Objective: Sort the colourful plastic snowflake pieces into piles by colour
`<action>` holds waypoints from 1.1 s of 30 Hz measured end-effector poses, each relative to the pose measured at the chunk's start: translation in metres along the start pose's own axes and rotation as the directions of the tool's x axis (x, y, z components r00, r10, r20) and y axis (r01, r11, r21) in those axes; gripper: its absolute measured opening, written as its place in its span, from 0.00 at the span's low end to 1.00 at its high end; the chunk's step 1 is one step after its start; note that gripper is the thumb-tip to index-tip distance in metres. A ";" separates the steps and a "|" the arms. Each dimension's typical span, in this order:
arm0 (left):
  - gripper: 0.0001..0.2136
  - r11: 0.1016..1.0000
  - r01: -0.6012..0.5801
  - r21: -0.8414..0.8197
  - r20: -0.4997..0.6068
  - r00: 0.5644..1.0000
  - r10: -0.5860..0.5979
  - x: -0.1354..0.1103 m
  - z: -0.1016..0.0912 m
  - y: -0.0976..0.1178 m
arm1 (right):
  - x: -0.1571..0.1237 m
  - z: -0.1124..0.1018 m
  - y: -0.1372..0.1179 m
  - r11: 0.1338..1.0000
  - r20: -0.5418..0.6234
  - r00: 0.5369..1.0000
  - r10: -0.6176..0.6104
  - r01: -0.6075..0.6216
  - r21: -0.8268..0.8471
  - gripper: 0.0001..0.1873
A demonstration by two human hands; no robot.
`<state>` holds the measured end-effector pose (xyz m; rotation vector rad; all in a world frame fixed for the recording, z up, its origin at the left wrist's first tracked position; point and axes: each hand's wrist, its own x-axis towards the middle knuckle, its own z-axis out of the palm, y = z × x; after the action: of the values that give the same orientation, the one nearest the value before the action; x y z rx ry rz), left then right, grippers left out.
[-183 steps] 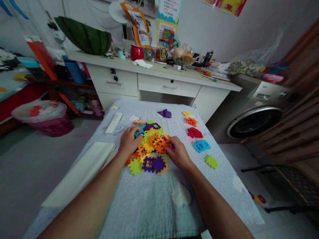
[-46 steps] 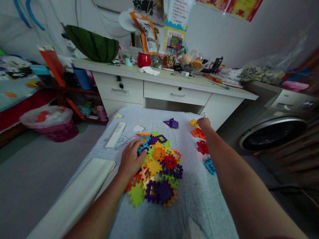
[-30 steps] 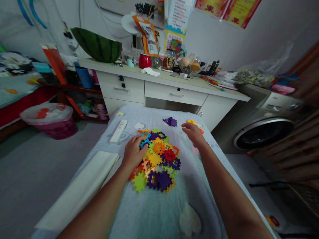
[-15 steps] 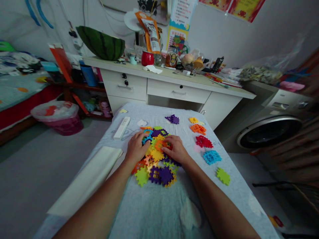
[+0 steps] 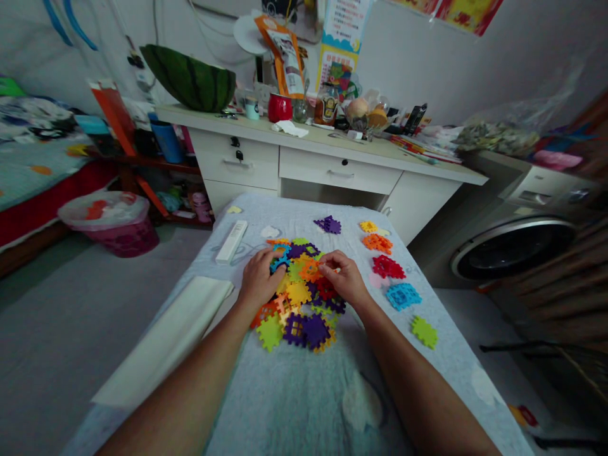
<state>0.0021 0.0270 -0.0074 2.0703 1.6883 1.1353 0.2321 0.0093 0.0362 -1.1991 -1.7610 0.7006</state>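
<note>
A heap of flat, toothed plastic building pieces (image 5: 297, 297) in several colours lies on a table draped with a pale blue cloth (image 5: 304, 392). My left hand (image 5: 259, 282) rests on the heap's left side, fingers bent over a blue piece (image 5: 280, 261). My right hand (image 5: 344, 278) pinches an orange piece (image 5: 311, 271) at the heap's top. Along the right lie sorted groups: yellow (image 5: 368, 227), orange (image 5: 377, 243), red (image 5: 388, 267), blue (image 5: 403, 296) and green (image 5: 424, 331). A purple group (image 5: 329, 224) lies further back.
A white remote-like bar (image 5: 231, 241) and a folded white cloth (image 5: 166, 339) lie left on the table. A cluttered white desk (image 5: 327, 161) with half a watermelon (image 5: 190, 79) stands behind, a washing machine (image 5: 513, 247) to the right, a pink bin (image 5: 111, 221) to the left.
My right hand came back from the sorted groups at the far right to the heap and closed on an orange piece. My left hand stayed on the heap's left side.
</note>
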 end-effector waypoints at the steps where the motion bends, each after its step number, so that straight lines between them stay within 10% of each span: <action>1: 0.13 1.000 0.000 0.001 0.002 1.000 0.000 0.000 0.000 -0.001 | 0.001 -0.003 0.000 0.999 -0.022 0.999 0.043 -0.043 0.012 0.08; 11: 0.13 1.000 0.012 -0.010 0.000 1.000 -0.012 0.000 0.000 0.001 | 0.006 -0.028 0.028 0.977 -0.356 0.924 0.141 -0.189 -0.102 0.10; 26: 0.13 1.000 0.020 -0.008 0.008 1.000 -0.020 -0.001 0.002 -0.002 | 0.007 -0.030 0.058 0.973 -0.357 0.915 0.191 -0.224 -0.054 0.10; 33: 0.13 1.000 0.011 -0.002 0.000 1.000 -0.011 -0.001 0.004 -0.005 | 0.028 -0.067 0.069 0.923 -0.401 0.897 0.184 -0.298 -0.244 0.11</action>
<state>0.0012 0.0283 -0.0131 2.0574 1.6960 1.1336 0.3175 0.0596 0.0204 -1.6638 -1.4401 0.3154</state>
